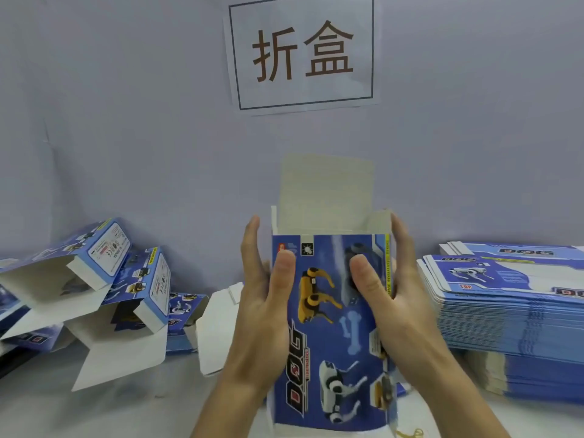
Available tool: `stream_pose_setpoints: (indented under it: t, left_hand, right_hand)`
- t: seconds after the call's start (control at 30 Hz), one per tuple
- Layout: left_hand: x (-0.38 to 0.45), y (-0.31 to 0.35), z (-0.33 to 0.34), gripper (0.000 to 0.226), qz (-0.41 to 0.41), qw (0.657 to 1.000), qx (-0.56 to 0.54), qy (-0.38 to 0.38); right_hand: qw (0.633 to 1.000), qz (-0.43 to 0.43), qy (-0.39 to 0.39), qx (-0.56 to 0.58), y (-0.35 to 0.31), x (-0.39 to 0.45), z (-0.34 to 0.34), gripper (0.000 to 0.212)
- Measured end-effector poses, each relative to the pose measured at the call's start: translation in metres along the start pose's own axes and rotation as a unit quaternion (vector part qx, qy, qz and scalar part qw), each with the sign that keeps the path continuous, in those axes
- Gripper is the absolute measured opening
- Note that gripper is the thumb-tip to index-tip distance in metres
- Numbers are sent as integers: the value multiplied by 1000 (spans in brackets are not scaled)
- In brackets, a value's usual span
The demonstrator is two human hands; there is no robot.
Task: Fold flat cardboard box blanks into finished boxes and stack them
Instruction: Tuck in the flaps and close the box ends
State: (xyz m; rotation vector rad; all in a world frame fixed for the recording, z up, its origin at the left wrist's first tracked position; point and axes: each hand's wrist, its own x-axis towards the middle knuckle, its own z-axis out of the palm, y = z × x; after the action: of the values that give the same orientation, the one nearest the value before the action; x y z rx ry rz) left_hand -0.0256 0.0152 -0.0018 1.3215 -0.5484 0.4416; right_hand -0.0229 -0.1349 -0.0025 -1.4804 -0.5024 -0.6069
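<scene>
A blue printed box (328,327) with robot dog pictures stands upright in the middle, opened into a tube. Its far end is open, with the white lid flap (327,191) standing up. My left hand (265,298) grips the box's left side, thumb on the front panel and fingers behind. My right hand (392,292) grips the right side the same way, thumb on the front. A tall stack of flat blue blanks (512,317) lies at the right. Folded boxes (104,279) lie in a loose pile at the left.
A white table (94,409) carries everything. A grey wall behind bears a paper sign (303,52) with two large characters. A white flap of a folded box (218,330) lies just left of my left wrist.
</scene>
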Motion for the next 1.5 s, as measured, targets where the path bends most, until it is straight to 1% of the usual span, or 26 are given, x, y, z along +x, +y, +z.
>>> stream_pose_setpoints:
  t: [0.1,0.17,0.23,0.33,0.4,0.47,0.57,0.6,0.67,0.73,0.8,0.87,0.9,0.93,1.0,1.03,1.1,1.17,1.2,1.23,1.27,1.33,1.37,1.4,1.43,1.5]
  left_hand:
    - [2,4,-3,52,-8,1000,-5,11]
    - [3,8,-8,53,-28,998,-49,13]
    - [3,15,-9,55,-27,997,-67,19]
    - [4,21,-4,57,27,997,14,67]
    - [4,19,-1,59,63,992,59,90]
    - [5,16,-2,47,77,990,61,104]
    - [6,12,-6,36,76,991,32,107]
    - [6,10,-6,39,72,992,21,98]
    - [3,7,-4,53,54,993,17,103]
    - [2,4,-1,54,45,993,30,103]
    - [1,4,0,42,45,995,46,75]
    - [2,6,-1,30,41,998,28,40]
    - [2,7,-2,28,36,999,-3,29]
    - [3,9,-3,33,29,999,-38,25]
    - [2,10,-3,46,11,996,-84,21]
    - [2,11,-3,49,6,996,-91,22]
    - [3,10,-4,45,11,995,-95,34]
    - [5,12,-3,34,40,996,-71,33]
    - [5,12,-2,30,57,996,-62,36]
    - [4,12,-1,30,68,994,-65,46]
    - [3,12,-1,33,69,993,-84,55]
    - [-1,11,0,45,73,990,-105,61]
    - [-3,11,0,50,67,990,-109,56]
    - [-5,12,-2,51,56,991,-110,46]
    - [-5,13,-4,51,46,994,-97,27]
    - [-5,14,-9,53,62,998,-16,-17]
  right_hand:
    - [998,-49,31,-37,4,0,-3,83]
    - [996,-67,22,-53,6,-1,0,80]
    - [996,-69,8,-53,8,-3,4,82]
    - [996,-78,-5,-35,6,-4,11,86]
    - [995,-95,-24,-14,4,-3,13,82]
    - [993,-105,-50,-5,2,-3,11,71]
    - [995,-66,-72,-16,-2,-3,5,56]
    - [996,-42,-80,-9,-3,-4,2,53]
    - [992,0,-90,83,-5,-5,2,51]
    - [985,27,-37,168,-7,-5,6,47]
    - [990,22,33,135,-6,-2,9,34]
    - [992,21,49,116,-4,1,9,18]
    - [989,36,59,129,-4,3,8,21]
    - [986,53,59,144,-4,3,6,33]
    - [985,71,21,158,-8,3,6,58]
    - [986,71,-6,153,-9,3,6,61]
    - [986,64,-30,150,-12,1,6,50]
    - [979,47,-48,194,-14,-3,4,24]
    - [973,43,-53,222,-14,-7,3,19]
    - [968,35,-61,241,-15,-7,3,26]
    - [966,32,-59,248,-15,-4,3,42]
    - [977,27,-66,200,-23,6,7,89]
    - [984,9,-74,160,-25,8,5,103]
    - [987,-7,-72,144,-25,10,6,105]
    - [987,-18,-75,141,-21,10,6,99]
    - [981,-6,-91,172,-16,3,3,74]
